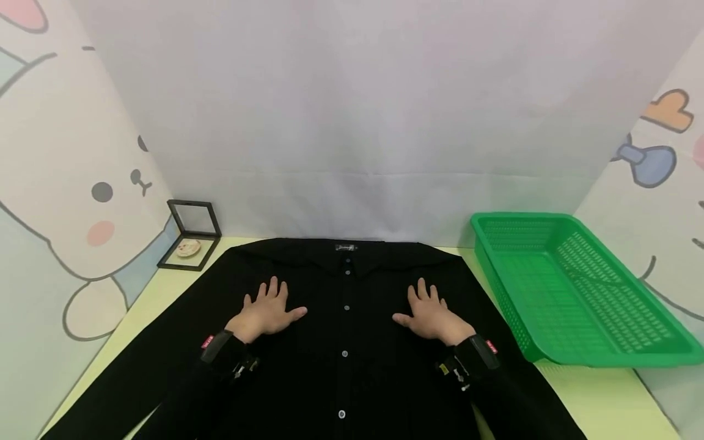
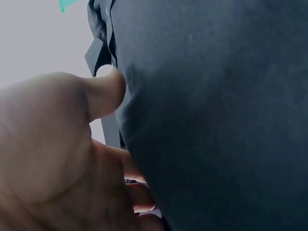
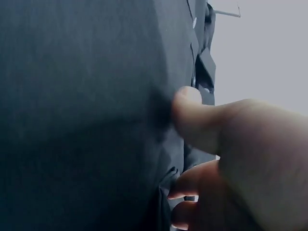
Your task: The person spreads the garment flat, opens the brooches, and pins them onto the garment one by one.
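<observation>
A black button-up shirt [image 1: 313,342] lies spread front side up, its collar [image 1: 368,261] at the far edge and pale buttons down the middle. On the left half of its chest, my left hand [image 1: 264,315] rests with fingers spread. My right hand [image 1: 431,315] lies on the other half, fingers spread too. In the left wrist view the thumb [image 2: 107,94] touches the black cloth. The right wrist view shows that thumb [image 3: 192,118] close against the cloth; contact there is hard to tell. Neither hand grips anything.
A green plastic basket [image 1: 599,357] stands at the right, beside the shirt. At the back left is a small black hinged frame [image 1: 192,234], opened, with a round patterned piece [image 1: 188,247] in it. Curtain-like walls [image 1: 363,122] enclose the pale yellow table [image 1: 599,397].
</observation>
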Demonstrator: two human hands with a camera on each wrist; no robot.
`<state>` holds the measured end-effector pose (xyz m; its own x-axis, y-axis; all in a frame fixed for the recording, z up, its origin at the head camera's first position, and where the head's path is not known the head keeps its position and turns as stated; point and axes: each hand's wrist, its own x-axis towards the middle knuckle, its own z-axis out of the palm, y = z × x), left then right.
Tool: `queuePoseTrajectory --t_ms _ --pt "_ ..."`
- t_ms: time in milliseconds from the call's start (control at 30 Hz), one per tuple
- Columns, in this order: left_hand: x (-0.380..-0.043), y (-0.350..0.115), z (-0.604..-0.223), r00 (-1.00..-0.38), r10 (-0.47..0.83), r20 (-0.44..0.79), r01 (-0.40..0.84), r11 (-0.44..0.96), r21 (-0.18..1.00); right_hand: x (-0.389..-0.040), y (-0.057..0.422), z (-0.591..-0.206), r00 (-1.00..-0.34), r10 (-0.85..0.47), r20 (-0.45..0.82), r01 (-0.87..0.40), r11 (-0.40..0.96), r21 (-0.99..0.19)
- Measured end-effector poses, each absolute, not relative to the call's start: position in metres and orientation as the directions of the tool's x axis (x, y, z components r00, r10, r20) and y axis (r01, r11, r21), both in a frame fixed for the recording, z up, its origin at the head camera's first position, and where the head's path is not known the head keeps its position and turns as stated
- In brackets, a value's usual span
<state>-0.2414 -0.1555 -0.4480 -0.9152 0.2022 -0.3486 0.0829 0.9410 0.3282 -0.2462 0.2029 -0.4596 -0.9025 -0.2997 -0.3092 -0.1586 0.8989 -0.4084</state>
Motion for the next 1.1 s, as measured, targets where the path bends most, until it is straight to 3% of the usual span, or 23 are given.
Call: queuePoseTrajectory --t_ms 167,400,700,867,1000,1100 --pt "-0.233 -0.153 -0.451 -0.92 0.199 -0.338 0.079 0.938 0.336 -0.233 0.197 -0.459 -0.902 -0.295 -0.316 -0.152 0.901 -0.406" --pt "-0.213 -0.146 -0.455 -0.893 0.297 -0.339 0.138 0.897 0.421 -0.207 0.182 -0.454 -0.868 -0.39 -0.306 -0.208 0.847 -0.49" --pt "-0.177 -0.138 -0.445 -0.869 0.33 -0.37 0.188 0.909 0.371 -0.177 0.186 -0.454 -0.874 -0.475 -0.104 -0.413 0.837 -0.359" --pt "-0.152 -0.132 -0.442 -0.883 0.39 -0.263 0.304 0.899 0.315 -0.164 0.189 -0.454 -0.836 -0.536 -0.117 -0.452 0.793 -0.407" --pt "-0.132 -0.133 -0.444 -0.829 0.529 -0.18 0.459 0.828 0.321 -0.148 0.19 -0.456 -0.779 -0.605 -0.165 -0.469 0.736 -0.487" --pt "-0.121 -0.136 -0.446 -0.761 0.612 -0.218 0.501 0.766 0.403 -0.134 0.19 -0.455 -0.742 -0.643 -0.188 -0.485 0.71 -0.511"
